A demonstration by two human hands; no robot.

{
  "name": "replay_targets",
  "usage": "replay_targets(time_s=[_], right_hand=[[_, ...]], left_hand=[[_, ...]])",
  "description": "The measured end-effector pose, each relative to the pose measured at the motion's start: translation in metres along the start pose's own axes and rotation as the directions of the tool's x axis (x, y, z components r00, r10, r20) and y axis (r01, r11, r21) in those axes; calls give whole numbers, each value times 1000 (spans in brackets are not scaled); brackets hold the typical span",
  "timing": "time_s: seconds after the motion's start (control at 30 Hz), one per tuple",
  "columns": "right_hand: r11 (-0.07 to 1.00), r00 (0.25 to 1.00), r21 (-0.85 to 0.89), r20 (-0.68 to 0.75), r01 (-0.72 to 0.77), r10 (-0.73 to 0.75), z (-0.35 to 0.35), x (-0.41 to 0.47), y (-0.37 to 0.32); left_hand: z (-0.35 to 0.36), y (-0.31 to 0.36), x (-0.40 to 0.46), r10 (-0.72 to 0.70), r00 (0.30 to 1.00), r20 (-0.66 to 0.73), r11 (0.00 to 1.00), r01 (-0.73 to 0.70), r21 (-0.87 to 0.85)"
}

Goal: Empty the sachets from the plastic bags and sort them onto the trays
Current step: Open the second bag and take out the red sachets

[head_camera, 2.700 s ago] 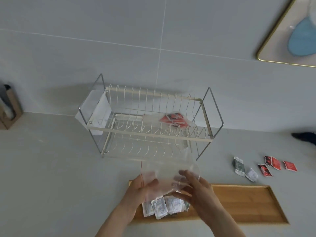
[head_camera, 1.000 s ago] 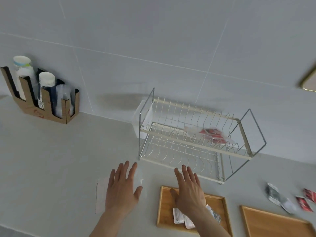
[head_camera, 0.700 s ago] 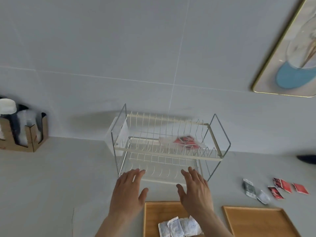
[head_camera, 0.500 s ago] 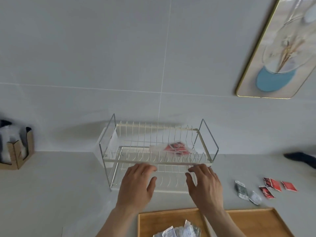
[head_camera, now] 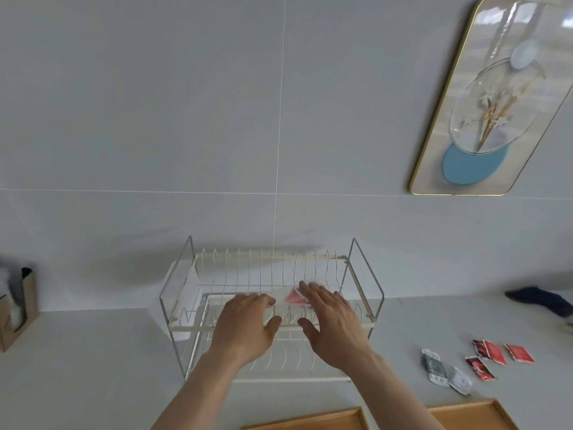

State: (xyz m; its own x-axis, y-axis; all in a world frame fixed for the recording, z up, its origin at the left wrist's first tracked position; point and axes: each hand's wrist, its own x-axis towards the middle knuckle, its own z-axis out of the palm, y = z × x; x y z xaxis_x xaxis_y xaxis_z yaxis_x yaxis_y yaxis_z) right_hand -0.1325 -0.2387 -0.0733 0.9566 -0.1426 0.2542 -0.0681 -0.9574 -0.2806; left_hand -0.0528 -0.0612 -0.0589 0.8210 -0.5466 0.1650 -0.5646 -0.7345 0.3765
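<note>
A clear plastic bag with red sachets [head_camera: 294,297] lies on the upper tier of a white wire dish rack [head_camera: 186,293]. My left hand [head_camera: 246,327] reaches over the rack's front rail with spread fingers, just left of the bag. My right hand [head_camera: 330,321] is also spread, its fingertips at the bag's right edge; whether they touch it is unclear. Two wooden trays [head_camera: 310,422] [head_camera: 477,414] show only their far edges at the bottom. Loose red sachets [head_camera: 496,355] and grey-white sachets [head_camera: 443,369] lie on the counter to the right.
A cardboard holder [head_camera: 17,308] stands at the far left against the tiled wall. A dark object [head_camera: 539,301] lies at the right edge. A gold-framed picture [head_camera: 496,97] hangs on the wall above.
My hands let go of the emptied bag at the left, rose from the tray area and reached forward onto the rack's upper tier. The view tilted up, so the trays slid to the bottom edge.
</note>
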Motion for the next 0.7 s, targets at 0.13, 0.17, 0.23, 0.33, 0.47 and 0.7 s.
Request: replay_targets(time_s=[0.13, 0.17, 0.23, 0.33, 0.47, 0.7], right_hand=[[999, 998, -18, -38, 42, -43, 7, 3, -5], [999, 997, -21, -61, 43, -45, 8, 2, -5], [999, 992, -25, -118, 38, -41, 8, 2, -6], [999, 977, 29, -210, 28, -22, 5, 4, -8], [996, 966, 68, -258, 52, -32, 0, 6, -15], [890, 935, 456, -308, -15, 174, -42, 9, -36]], left_hand=[[2, -4, -3, -13, 999, -40, 999, 11, -44], [1, -4, -3, -13, 998, -62, 998, 8, -67], [-2, -3, -4, -13, 994, -111, 992, -1, -126], [-7, -4, -2, 13, 984, -175, 984, -44, -171], [-13, -1, -1, 72, 963, -258, 977, -120, -175], [-47, 21, 1, 89, 913, -399, 894, -250, -373]])
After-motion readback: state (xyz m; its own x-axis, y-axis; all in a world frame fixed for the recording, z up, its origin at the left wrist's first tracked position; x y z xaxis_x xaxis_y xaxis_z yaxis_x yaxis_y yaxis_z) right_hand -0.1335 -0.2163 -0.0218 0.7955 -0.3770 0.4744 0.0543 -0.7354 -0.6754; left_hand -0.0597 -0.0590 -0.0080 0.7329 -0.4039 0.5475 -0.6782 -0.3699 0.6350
